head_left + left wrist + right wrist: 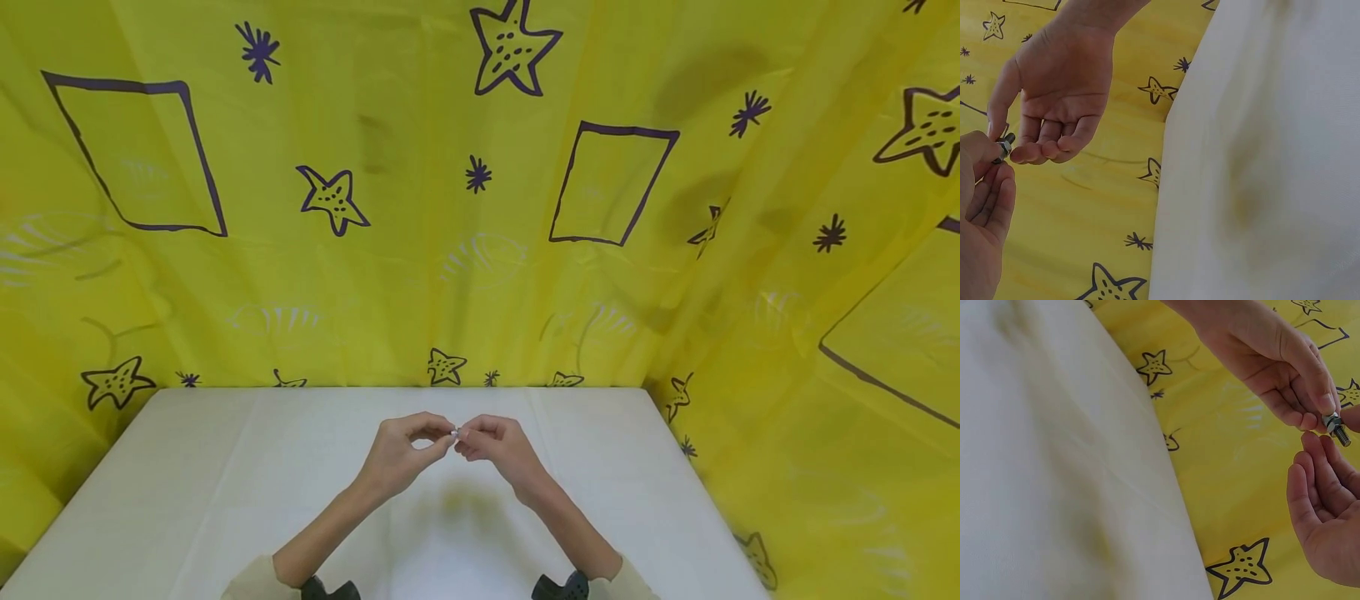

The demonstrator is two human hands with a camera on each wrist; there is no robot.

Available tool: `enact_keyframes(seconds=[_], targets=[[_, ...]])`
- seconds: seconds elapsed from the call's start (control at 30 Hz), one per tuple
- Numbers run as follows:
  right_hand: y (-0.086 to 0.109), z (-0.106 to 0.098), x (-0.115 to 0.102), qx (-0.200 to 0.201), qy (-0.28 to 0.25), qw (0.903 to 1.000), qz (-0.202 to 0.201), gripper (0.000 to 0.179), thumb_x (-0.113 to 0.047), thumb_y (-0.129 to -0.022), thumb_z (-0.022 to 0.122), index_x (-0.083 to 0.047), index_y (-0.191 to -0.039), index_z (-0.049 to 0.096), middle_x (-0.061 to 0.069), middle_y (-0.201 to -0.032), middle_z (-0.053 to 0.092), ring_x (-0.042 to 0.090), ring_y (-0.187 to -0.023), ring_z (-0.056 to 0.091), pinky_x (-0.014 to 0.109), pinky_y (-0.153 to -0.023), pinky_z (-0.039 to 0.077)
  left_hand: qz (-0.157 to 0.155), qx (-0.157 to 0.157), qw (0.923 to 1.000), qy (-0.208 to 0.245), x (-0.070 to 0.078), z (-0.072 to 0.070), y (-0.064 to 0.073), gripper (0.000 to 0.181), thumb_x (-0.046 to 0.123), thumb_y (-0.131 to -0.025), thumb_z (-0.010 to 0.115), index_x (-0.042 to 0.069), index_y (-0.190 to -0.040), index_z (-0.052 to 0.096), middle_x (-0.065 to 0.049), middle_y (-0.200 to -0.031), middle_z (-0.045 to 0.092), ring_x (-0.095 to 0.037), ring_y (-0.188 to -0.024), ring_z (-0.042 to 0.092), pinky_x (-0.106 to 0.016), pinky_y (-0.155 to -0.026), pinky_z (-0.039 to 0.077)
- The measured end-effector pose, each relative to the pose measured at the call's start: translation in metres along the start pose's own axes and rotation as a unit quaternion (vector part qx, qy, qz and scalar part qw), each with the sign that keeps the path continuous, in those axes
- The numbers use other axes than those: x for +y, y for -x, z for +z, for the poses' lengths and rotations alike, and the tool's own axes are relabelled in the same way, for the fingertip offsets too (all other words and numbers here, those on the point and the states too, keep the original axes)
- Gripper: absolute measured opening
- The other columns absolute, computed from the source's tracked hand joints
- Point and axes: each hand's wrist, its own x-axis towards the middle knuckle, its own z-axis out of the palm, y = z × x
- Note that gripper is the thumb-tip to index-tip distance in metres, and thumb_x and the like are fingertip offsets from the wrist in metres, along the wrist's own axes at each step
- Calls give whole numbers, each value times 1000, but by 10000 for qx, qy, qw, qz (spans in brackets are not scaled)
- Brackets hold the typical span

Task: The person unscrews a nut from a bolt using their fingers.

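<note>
A small metal bolt (1342, 435) with a nut (1335, 423) on its thread is held between the two hands, above the white table. My left hand (405, 454) pinches the bolt at its head end between thumb and fingers. From the other side my right hand (501, 450) has its thumb and fingertips about the nut, with the threaded end sticking out past it. In the left wrist view the nut (1005, 147) shows between both hands' fingertips. The left fingertips partly hide the bolt head.
The table (247, 467) has a white cover, with a soft shadow under the hands. A yellow curtain (405, 275) printed with dark stars and frames hangs behind it and along the right side. Dark wrist straps (562, 586) sit at the forearms.
</note>
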Motion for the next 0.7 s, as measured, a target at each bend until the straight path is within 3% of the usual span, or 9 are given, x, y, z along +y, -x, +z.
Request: enact_keyframes(seconds=[0.4,0.7], targets=[[1,0,1,-188,-154,9985,-492,18,-2,-93,67,6,-108,61,8,-98,68,20,-95,64,29,-88,53,78,-54,10000,-12,2,0,1,12,0,-88,74,5,-99,75,-2,-91,74,-14,-80,70,-36,-78,59],[2,1,0,-265,-150,9992,-257,24,-14,-99,59,7,-110,61,13,-99,71,20,-91,66,31,-88,54,66,29,10000,6,2,-1,2,12,-1,-87,74,4,-98,74,-6,-89,74,-14,-78,70,-37,-77,60]])
